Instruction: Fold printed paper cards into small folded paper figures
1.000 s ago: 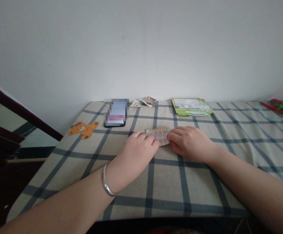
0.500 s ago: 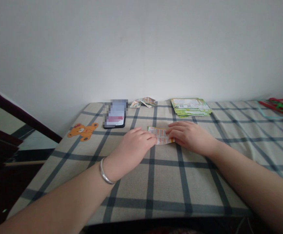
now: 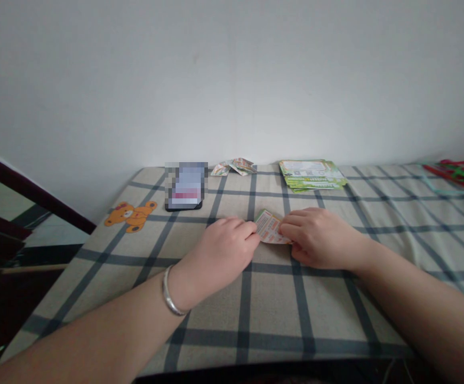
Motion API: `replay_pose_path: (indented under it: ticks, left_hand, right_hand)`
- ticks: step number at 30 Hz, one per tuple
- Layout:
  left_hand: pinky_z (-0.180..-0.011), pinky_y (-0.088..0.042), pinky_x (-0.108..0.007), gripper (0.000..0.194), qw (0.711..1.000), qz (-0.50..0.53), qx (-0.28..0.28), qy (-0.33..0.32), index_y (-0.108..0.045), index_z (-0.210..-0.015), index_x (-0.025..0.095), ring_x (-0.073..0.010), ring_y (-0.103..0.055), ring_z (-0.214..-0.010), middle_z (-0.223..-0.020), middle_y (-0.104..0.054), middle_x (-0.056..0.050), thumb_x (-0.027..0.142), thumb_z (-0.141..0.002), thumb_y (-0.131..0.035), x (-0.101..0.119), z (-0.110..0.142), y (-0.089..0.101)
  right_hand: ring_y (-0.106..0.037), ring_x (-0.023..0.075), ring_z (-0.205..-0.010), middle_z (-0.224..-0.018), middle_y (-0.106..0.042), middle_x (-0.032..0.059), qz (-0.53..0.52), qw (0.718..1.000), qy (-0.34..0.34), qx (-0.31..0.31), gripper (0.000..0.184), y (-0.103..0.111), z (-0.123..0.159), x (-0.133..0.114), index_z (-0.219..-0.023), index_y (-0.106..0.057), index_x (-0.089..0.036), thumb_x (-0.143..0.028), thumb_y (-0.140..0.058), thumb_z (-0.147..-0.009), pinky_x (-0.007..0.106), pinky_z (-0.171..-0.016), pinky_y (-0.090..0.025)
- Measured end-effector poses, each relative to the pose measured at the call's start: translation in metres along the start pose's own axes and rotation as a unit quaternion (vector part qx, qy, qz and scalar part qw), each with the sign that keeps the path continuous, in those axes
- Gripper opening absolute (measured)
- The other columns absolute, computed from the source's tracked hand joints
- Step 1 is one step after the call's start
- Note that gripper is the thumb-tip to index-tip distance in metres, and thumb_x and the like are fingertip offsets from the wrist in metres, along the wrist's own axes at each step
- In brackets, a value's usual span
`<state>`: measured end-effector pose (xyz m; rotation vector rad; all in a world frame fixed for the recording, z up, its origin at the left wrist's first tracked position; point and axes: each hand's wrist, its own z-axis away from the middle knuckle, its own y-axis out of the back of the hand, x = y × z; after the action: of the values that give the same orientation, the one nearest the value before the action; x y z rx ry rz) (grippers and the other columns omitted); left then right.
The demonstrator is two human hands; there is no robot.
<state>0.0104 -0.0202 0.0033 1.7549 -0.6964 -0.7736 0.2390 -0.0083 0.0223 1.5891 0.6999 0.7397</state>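
Observation:
A small orange-and-white printed paper slip [image 3: 269,230] lies on the checked tablecloth [image 3: 272,304] between my hands, its left corner lifted. My left hand [image 3: 224,250], with a silver bracelet [image 3: 168,293] on the wrist, has its fingers curled and pinches the slip's left edge. From the other side my right hand [image 3: 320,237] pinches the right edge with curled fingers. Both hands rest on the cloth near the middle of the table.
At the back by the wall lie a phone [image 3: 185,186], several small folded paper pieces [image 3: 235,167] and a stack of green leaflets [image 3: 311,175]. Red and green cords [image 3: 462,176] lie far right. A bear print [image 3: 130,215] marks the cloth left. The table's left edge drops to a dark floor.
The slip lay flat and long between my hands; now it looks shorter and tilted, its left part raised. Both hands have shifted slightly toward me.

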Motion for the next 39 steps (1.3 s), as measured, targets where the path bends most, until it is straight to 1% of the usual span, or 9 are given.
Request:
replay_pose_path:
  ticks: [2,4,8,11,17,22,28,33,39]
  left_hand:
    - [-0.086,-0.051,-0.043,0.012,1.0,-0.02,0.008,0.016,-0.065,-0.09,0.015,-0.0213,-0.06,-0.086,-0.089,-0.062,-0.006,0.013,-0.087,-0.053,0.006,0.002,0.001]
    - [-0.094,-0.048,-0.047,0.015,0.999,-0.034,0.02,0.025,-0.066,-0.09,0.015,-0.0204,-0.06,-0.084,-0.086,-0.063,-0.006,0.011,-0.087,-0.051,0.011,0.003,0.001]
    - [-0.095,-0.048,-0.046,0.014,0.999,0.001,0.017,0.03,-0.066,-0.094,0.014,-0.0238,-0.059,-0.095,-0.09,-0.065,-0.007,0.015,-0.087,-0.054,0.014,0.002,-0.001]
    - [-0.095,-0.047,-0.046,0.018,0.999,0.025,0.01,0.028,-0.065,-0.101,0.014,-0.0244,-0.058,-0.1,-0.098,-0.065,-0.008,0.015,-0.086,-0.055,0.01,0.002,-0.002]
    - [-0.09,-0.05,-0.042,0.021,0.997,0.061,0.027,0.032,-0.066,-0.106,0.017,-0.023,-0.059,-0.099,-0.103,-0.065,-0.008,0.016,-0.088,-0.055,0.005,0.003,-0.002]
    - [-0.088,-0.052,-0.044,0.026,0.996,0.075,0.001,0.052,-0.065,-0.112,0.02,-0.0242,-0.06,-0.102,-0.108,-0.066,-0.007,0.017,-0.089,-0.053,0.007,0.005,0.001]
    - [-0.096,-0.05,-0.041,0.024,0.998,0.055,0.023,0.018,-0.066,-0.109,0.013,-0.0229,-0.059,-0.107,-0.114,-0.067,-0.009,0.019,-0.088,-0.056,0.01,0.004,0.004]
    - [-0.086,-0.054,-0.044,0.022,0.996,0.065,-0.014,0.055,-0.067,-0.107,0.018,-0.0246,-0.061,-0.101,-0.107,-0.067,-0.007,0.018,-0.087,-0.056,0.007,0.004,0.004]
    - [-0.088,-0.053,-0.043,0.023,0.997,0.067,0.006,0.037,-0.065,-0.109,0.017,-0.0247,-0.06,-0.102,-0.109,-0.066,-0.008,0.018,-0.088,-0.056,0.006,0.005,0.001]
  right_hand:
    - [-0.054,0.0168,-0.07,-0.078,-0.063,0.0033,0.011,1.0,-0.006,-0.001,0.009,0.001,0.001,0.001,-0.077,-0.054,-0.019,-0.014,-0.051,-0.071,0.031,-0.063,-0.036]
    - [-0.052,0.0162,-0.069,-0.078,-0.062,0.0034,0.014,1.0,-0.009,-0.003,0.008,0.002,0.002,0.001,-0.077,-0.053,-0.019,-0.014,-0.051,-0.071,0.031,-0.062,-0.033]
    - [-0.05,0.015,-0.068,-0.076,-0.061,0.0028,-0.015,1.0,0.002,-0.003,0.009,0.004,0.003,0.001,-0.077,-0.054,-0.019,-0.013,-0.05,-0.072,0.03,-0.062,-0.032]
    - [-0.05,0.0138,-0.069,-0.076,-0.061,0.0021,-0.071,0.997,0.011,-0.006,0.011,0.006,0.004,0.0,-0.078,-0.056,-0.019,-0.012,-0.05,-0.073,0.028,-0.063,-0.033]
    - [-0.054,0.0139,-0.076,-0.082,-0.062,0.0017,-0.154,0.988,0.021,-0.025,0.012,0.008,0.003,0.003,-0.082,-0.061,-0.019,-0.012,-0.056,-0.074,0.026,-0.067,-0.039]
    - [-0.056,0.0129,-0.076,-0.082,-0.063,0.0002,-0.203,0.978,0.014,-0.039,0.011,0.01,0.003,0.008,-0.08,-0.063,-0.019,-0.011,-0.06,-0.074,0.025,-0.068,-0.042]
    - [-0.061,0.0137,-0.076,-0.084,-0.069,0.0013,-0.229,0.972,-0.009,-0.058,0.015,0.013,0.006,0.012,-0.089,-0.069,-0.022,-0.014,-0.059,-0.081,0.025,-0.067,-0.045]
    - [-0.066,0.0136,-0.076,-0.09,-0.073,0.0002,-0.231,0.971,-0.063,-0.011,0.019,0.004,0.005,0.013,-0.1,-0.07,-0.025,-0.021,-0.055,-0.089,0.024,-0.066,-0.046]
    - [-0.065,0.0148,-0.079,-0.093,-0.072,0.0012,-0.212,0.967,-0.124,0.069,0.02,-0.012,0.0,0.007,-0.107,-0.063,-0.024,-0.024,-0.059,-0.087,0.024,-0.068,-0.047]
